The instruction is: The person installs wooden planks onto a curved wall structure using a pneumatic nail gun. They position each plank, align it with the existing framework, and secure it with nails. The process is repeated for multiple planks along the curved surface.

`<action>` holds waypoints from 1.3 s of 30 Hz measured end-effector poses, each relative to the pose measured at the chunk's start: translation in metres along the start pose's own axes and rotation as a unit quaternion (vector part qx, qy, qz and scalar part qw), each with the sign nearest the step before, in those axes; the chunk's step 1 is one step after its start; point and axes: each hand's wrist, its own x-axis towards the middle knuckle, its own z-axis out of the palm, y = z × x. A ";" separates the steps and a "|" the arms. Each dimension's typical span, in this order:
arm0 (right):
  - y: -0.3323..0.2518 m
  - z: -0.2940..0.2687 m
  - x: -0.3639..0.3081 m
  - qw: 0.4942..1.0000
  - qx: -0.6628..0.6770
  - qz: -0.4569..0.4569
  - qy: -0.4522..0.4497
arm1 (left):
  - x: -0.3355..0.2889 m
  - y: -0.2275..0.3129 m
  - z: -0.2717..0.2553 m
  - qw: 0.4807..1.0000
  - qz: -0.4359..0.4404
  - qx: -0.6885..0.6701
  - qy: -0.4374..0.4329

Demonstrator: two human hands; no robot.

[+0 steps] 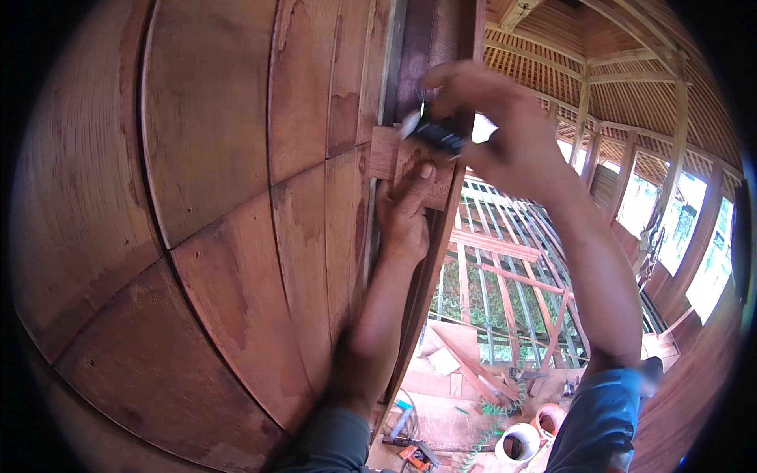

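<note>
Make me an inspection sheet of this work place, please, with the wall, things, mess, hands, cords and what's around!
Surface: wooden wall, dark stains.
Job's things: wood block beside the wall; black tool, blurred, kind unclear.
Clutter: white bucket, orange bucket, loose boards below.
Hands: left hand holds the block; right hand holds the tool.
Cables: coiled green cord below.
Surroundings: wooden roof, bright openings.
</note>
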 end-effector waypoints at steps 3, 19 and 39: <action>0.007 -0.028 -0.021 0.994 0.021 0.023 0.106 | 0.000 0.008 0.004 0.999 -0.045 0.018 0.022; -0.005 -0.040 -0.070 0.981 0.098 0.166 0.034 | -0.012 0.022 0.024 0.986 -0.097 0.106 0.085; 0.001 -0.026 0.020 0.993 -0.105 -0.044 -0.016 | -0.010 0.017 0.027 0.988 -0.062 0.119 0.080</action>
